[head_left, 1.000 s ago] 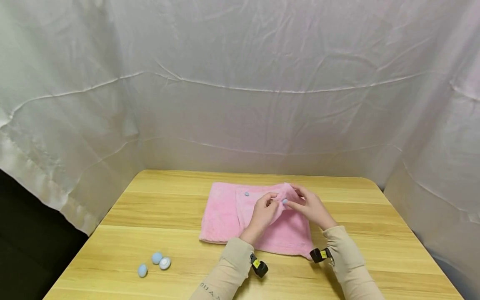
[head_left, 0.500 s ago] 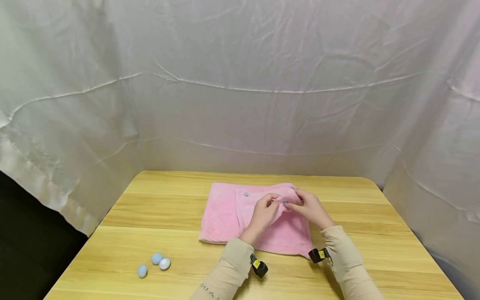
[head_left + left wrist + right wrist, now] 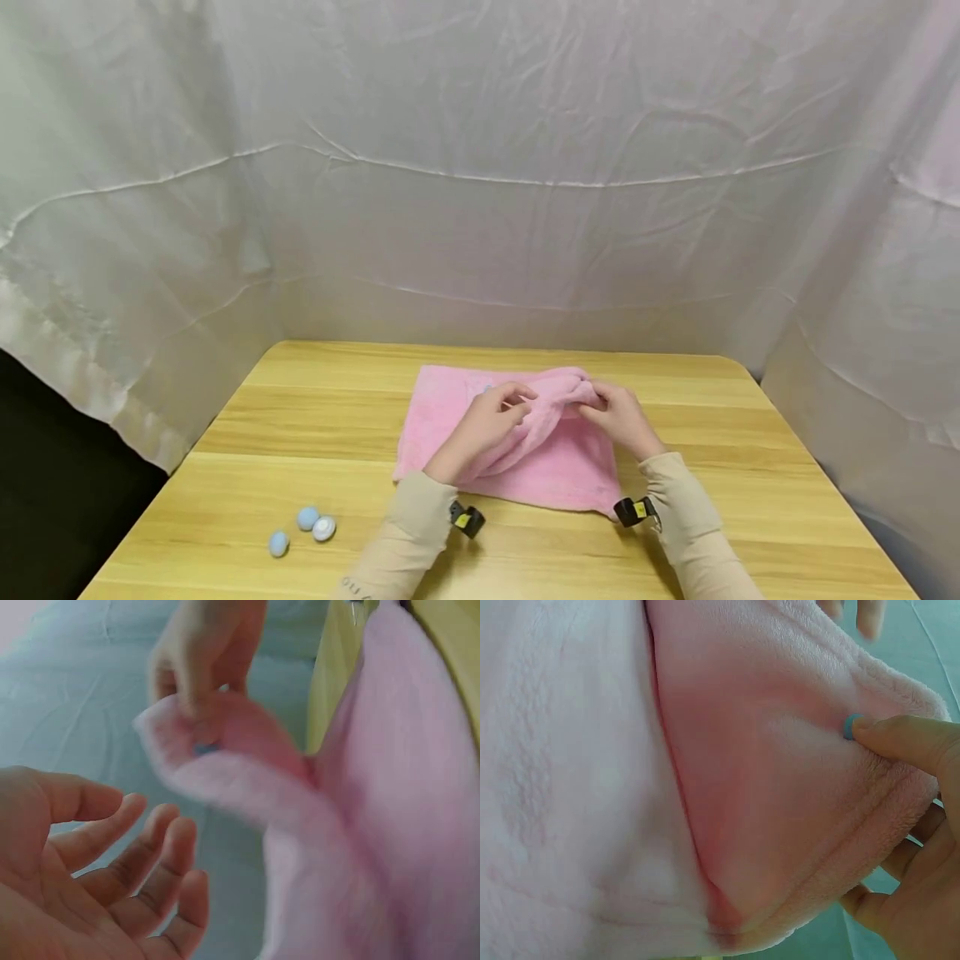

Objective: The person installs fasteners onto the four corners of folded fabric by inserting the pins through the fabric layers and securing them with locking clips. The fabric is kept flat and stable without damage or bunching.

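A folded pink fleece blanket (image 3: pixel 423 425) lies on the table with its near layer lifted at the right corner. My right hand (image 3: pixel 618 417) pinches that corner, the thumb pressing a small blue round fastener (image 3: pixel 851 726) against the fleece and the other fingers behind it. My left hand (image 3: pixel 112 862) is off the cloth, its fingers loosely bent and holding nothing, just left of the raised fold. Another blue fastener (image 3: pixel 487 387) peeks out on the blanket beyond the left hand, mostly covered by it in the head view.
On the wooden table (image 3: pixel 225 500) at the front left lie two blue round pieces, one of them a plain blue ball (image 3: pixel 278 544), and a whitish round piece (image 3: pixel 324 528) with a ring pattern. Grey curtains (image 3: pixel 480 233) hang around the table's back and sides.
My left hand has let go of the cloth and drawn back to the left. The raised corner has flopped over, hiding the fastener under my right thumb in the head view.
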Available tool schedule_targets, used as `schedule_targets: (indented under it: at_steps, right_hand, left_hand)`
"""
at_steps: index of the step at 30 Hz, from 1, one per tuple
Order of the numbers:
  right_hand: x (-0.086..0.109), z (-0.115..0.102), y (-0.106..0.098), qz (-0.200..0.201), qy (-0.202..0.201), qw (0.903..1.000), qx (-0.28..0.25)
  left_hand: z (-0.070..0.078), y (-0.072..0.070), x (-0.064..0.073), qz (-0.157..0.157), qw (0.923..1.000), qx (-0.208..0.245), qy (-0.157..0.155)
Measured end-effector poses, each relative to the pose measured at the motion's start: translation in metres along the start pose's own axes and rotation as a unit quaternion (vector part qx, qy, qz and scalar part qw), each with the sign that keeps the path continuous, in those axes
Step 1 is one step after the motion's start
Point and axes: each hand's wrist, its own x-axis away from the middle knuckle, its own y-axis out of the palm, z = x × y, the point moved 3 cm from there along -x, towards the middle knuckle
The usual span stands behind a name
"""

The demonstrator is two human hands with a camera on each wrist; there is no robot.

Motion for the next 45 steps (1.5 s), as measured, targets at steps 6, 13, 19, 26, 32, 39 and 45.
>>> schedule_targets:
  at_steps: [6,13,19,26,32,39,45]
  right_hand:
    - [0.004,0.001,0.001,0.001,-0.004,1.0,0.005]
    - [0.006,0.003,-0.001,0.002,0.015,0.9999,-0.006]
    - [0.007,0.005,-0.003,-0.006,0.031,0.9994,-0.014]
    - [0.007,0.004,-0.002,-0.006,0.016,0.9998,-0.005]
    - [0.005,0.004,-0.002,-0.001,-0.003,1.0,0.008]
    - [0.002,0.003,-0.001,-0.007,-0.005,1.0,0.004]
    - [0.001,0.004,0.0,-0.007,-0.016,0.9998,0.004]
  left_hand:
    - [-0.004,-0.05,0.031,-0.04,0.9928,-0.107,0.037]
    - [-0.032,-0.105,0.068,-0.058,0.9748,-0.215,0.004]
    - [-0.057,-0.142,0.104,-0.083,0.9642,-0.25,-0.032]
    - [-0.077,-0.162,0.146,-0.162,0.9511,-0.241,-0.104]
    - [-0.091,-0.155,0.16,-0.162,0.9428,-0.251,-0.147]
    - [-0.094,-0.148,0.159,-0.13,0.9296,-0.288,-0.189]
    - [-0.097,-0.148,0.159,-0.111,0.9359,-0.287,-0.171]
